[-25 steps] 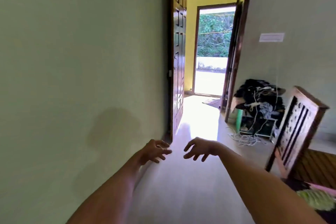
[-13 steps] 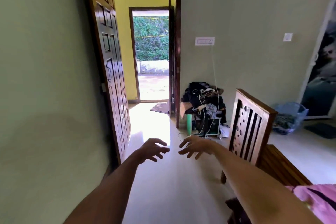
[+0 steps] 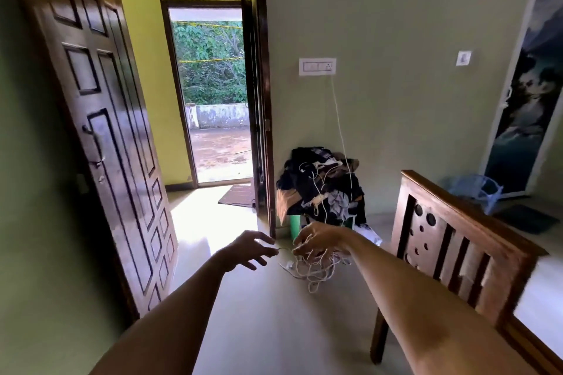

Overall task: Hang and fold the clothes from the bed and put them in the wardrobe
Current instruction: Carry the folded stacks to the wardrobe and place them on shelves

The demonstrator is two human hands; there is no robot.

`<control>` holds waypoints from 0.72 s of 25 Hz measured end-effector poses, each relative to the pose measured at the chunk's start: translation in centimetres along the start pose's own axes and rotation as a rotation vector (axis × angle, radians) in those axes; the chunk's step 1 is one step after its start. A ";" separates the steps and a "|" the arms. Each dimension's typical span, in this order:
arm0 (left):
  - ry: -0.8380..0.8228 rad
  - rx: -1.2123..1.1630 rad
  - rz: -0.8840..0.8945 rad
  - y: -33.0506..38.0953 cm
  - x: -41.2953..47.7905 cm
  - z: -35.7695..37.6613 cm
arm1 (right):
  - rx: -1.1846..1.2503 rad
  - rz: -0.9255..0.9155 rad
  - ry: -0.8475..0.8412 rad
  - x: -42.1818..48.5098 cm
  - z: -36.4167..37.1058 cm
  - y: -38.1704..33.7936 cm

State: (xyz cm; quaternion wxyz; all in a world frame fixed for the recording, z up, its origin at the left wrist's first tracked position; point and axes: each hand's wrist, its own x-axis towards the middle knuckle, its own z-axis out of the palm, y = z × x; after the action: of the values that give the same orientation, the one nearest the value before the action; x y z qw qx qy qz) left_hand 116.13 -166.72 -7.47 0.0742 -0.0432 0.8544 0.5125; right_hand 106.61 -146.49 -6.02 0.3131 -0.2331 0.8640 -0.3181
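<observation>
Looking for the clothes, the bed's own load is out of view: only the footboard (image 3: 451, 240) and a pale strip of bed surface show at near right, with the bed's long axis running from that board off the right edge. One dark heap of clothes (image 3: 316, 189) slumps on a green stool (image 3: 295, 227) by the far wall, right of the doorway. It is a shapeless mound with no clear long axis, and I cannot tell whether it belongs to the task. Left hand (image 3: 249, 250) and right hand (image 3: 320, 237) reach forward, near each other but apart, fingers spread and loose, holding nothing, probably ready for a first garment. White cable (image 3: 313, 268) lies tangled on the floor just beyond the right hand, one strand rising to the socket (image 3: 317, 66). The door (image 3: 100, 119) stands swung open at left, and a tall printed panel (image 3: 527, 85) at far right may be the wardrobe
</observation>
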 end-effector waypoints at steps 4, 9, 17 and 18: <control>0.015 -0.004 0.014 2.1 11.7 -3.1 | -0.018 -0.007 0.066 8.5 -7.7 -0.4; -0.045 0.017 0.010 1.6 24.1 -4.8 | -0.032 0.069 0.030 18.1 -14.0 1.9; -0.182 0.115 0.061 4.6 49.6 -8.0 | 0.044 0.172 0.147 34.4 -27.4 6.0; -0.198 0.140 0.068 5.4 52.7 -8.5 | 0.077 0.180 0.180 36.3 -29.1 6.4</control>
State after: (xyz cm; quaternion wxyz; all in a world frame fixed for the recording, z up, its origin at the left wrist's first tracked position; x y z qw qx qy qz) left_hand 62.71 -171.61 -7.86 0.1433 0.0419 0.8775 0.4557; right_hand 60.00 -152.13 -7.21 0.2703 -0.1130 0.8931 -0.3414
